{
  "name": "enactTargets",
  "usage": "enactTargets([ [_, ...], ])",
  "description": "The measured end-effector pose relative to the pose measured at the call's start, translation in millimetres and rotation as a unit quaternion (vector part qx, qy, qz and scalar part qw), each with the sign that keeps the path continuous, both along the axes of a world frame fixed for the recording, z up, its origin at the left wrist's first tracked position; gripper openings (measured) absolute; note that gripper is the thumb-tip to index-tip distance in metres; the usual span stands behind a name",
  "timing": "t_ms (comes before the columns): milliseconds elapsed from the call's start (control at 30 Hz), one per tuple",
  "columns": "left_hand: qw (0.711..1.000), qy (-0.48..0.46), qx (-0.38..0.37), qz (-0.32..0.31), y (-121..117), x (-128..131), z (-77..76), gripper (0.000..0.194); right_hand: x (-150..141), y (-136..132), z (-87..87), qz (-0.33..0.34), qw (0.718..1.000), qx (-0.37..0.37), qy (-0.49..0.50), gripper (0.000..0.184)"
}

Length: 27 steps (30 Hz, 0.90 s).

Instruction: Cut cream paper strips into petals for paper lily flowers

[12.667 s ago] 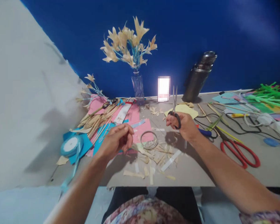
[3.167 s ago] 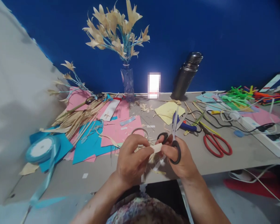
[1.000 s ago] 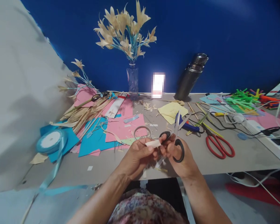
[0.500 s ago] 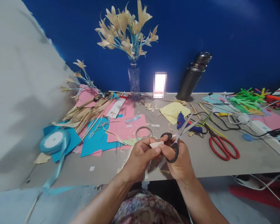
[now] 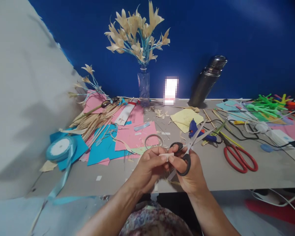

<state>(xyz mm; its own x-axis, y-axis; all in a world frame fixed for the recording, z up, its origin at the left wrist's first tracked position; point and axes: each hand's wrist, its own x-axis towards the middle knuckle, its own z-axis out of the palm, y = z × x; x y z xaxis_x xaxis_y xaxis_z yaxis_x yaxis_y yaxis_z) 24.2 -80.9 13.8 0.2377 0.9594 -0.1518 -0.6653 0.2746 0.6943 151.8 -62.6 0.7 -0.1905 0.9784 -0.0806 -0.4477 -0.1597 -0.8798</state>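
Observation:
My left hand [image 5: 147, 168] is closed, its thumb and fingers pinching a small pale strip [image 5: 166, 156] that looks folded or rolled. The thumb and fingertips of my right hand [image 5: 193, 175] meet the strip's other end. Black-handled scissors [image 5: 189, 145] hang on the right hand, thumb and fingers through the loops, blades spread and pointing away to the upper right. Just beyond the hands lies a roll of tape [image 5: 147, 141] on its side. What the curled fingers underneath do is hidden.
Blue and pink sheets [image 5: 135, 134], dried strips [image 5: 98, 119] and a ribbon spool [image 5: 61, 149] spread leftward. Straw-coloured flowers stand in a clear bottle [image 5: 144, 87]. Right are a glue gun [image 5: 201, 132], red-handled scissors [image 5: 240, 159], a dark flask [image 5: 207, 82], cables and a power strip [image 5: 285, 144].
The pale strip has turned from a wider flap to a narrow, rolled-looking piece between my fingertips. My view has shifted slightly left, so everything sits further right.

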Motion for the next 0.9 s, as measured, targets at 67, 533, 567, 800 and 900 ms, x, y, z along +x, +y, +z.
enactTargets([
  [67, 0.998, -0.06, 0.008, -0.014, 0.7, -1.3, 0.3, 0.028, 1.0, 0.4, 1.8, 0.014, 1.0, -0.005, 0.018, 0.03],
  [533, 0.995, -0.1, -0.004, -0.022, -3.7, -3.4, -5.5, 0.031, 1.3, -0.5, -2.5, 0.021, 0.999, -0.022, 0.028, 0.029],
  [567, 0.997, -0.076, -0.004, -0.019, -4.2, -3.3, -5.5, 0.034, 0.8, -0.8, -2.9, 0.016, 1.0, -0.016, 0.02, 0.028],
  [800, 1.0, 0.009, -0.007, -0.029, -3.0, -5.3, -5.3, 0.03, -0.2, -5.1, -2.1, 0.023, 1.0, 0.004, -0.013, 0.03],
  [900, 0.996, -0.046, -0.01, -0.069, -2.3, -8.6, -5.2, 0.035, 1.4, -5.8, 0.1, 0.044, 0.999, -0.013, 0.03, 0.03],
])
